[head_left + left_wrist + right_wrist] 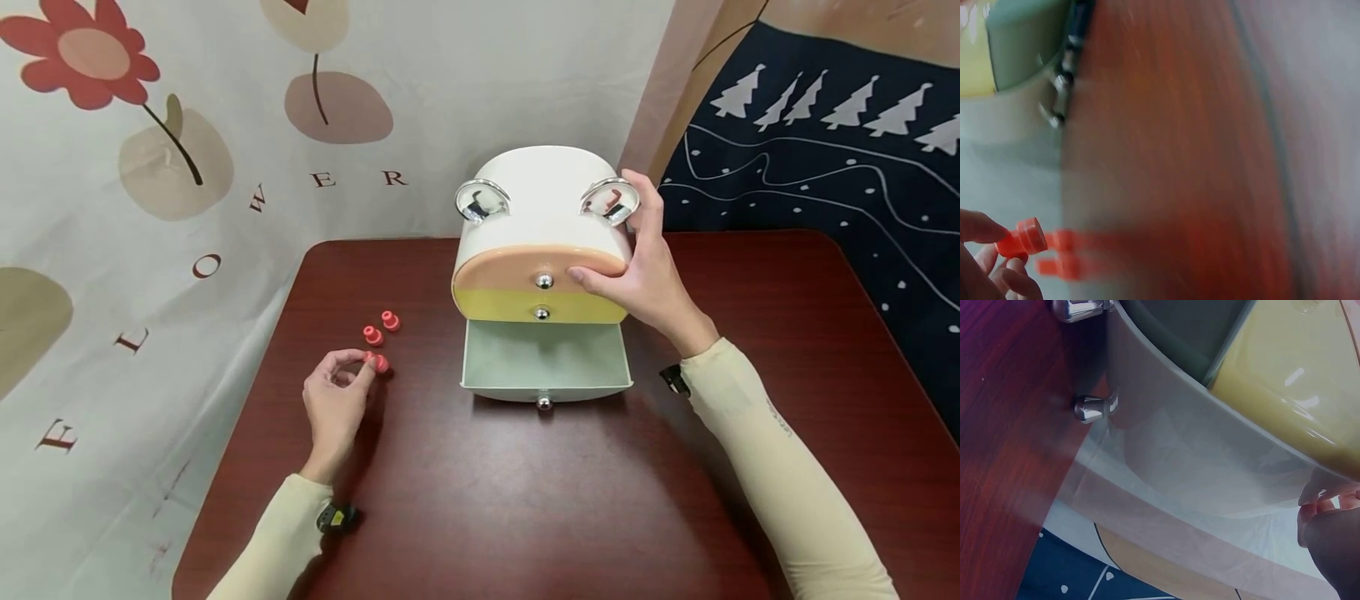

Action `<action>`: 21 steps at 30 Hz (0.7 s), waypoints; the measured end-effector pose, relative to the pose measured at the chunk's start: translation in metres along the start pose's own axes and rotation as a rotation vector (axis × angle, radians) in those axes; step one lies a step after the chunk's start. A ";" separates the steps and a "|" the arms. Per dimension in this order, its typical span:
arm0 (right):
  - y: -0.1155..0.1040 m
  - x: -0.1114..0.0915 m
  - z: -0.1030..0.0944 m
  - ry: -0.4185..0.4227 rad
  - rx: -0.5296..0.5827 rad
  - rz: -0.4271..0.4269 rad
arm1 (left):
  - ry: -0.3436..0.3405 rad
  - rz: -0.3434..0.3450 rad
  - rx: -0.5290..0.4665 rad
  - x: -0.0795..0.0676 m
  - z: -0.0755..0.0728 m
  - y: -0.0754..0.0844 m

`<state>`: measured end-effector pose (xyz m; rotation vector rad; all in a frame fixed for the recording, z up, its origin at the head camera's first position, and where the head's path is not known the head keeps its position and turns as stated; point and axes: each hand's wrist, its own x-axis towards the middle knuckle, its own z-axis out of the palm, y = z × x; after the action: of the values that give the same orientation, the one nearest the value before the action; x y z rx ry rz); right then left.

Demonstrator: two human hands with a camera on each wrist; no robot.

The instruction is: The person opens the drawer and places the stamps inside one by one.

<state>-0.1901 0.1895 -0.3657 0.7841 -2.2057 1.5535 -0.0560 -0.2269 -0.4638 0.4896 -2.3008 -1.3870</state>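
Between the thumb and fingers of my left hand is a small red peg-like piece, at the left of the table. In the left wrist view this red piece has a wider ringed end. Two similar red pieces lie just beyond the hand. My right hand holds the right side of a white drawer box, its thumb on the peach top drawer. Below the closed yellow drawer, the pale green bottom drawer is pulled out, with nothing visible inside.
Two shiny silver domes stick out from the box top. The dark red table extends around the box. Behind it hangs a white flower-print cloth, and at the right a navy tree-print cloth.
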 end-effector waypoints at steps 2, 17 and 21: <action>0.000 0.000 0.000 -0.002 -0.004 -0.004 | -0.010 0.066 -0.053 -0.009 0.003 0.013; -0.004 0.000 0.002 0.002 0.000 0.024 | -0.266 0.295 -0.250 -0.044 0.041 0.090; -0.014 0.000 0.002 0.000 -0.004 0.021 | -0.340 0.322 -0.176 -0.043 0.056 0.102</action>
<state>-0.1814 0.1845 -0.3564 0.7623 -2.2230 1.5587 -0.0567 -0.1180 -0.4036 -0.1800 -2.3459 -1.5796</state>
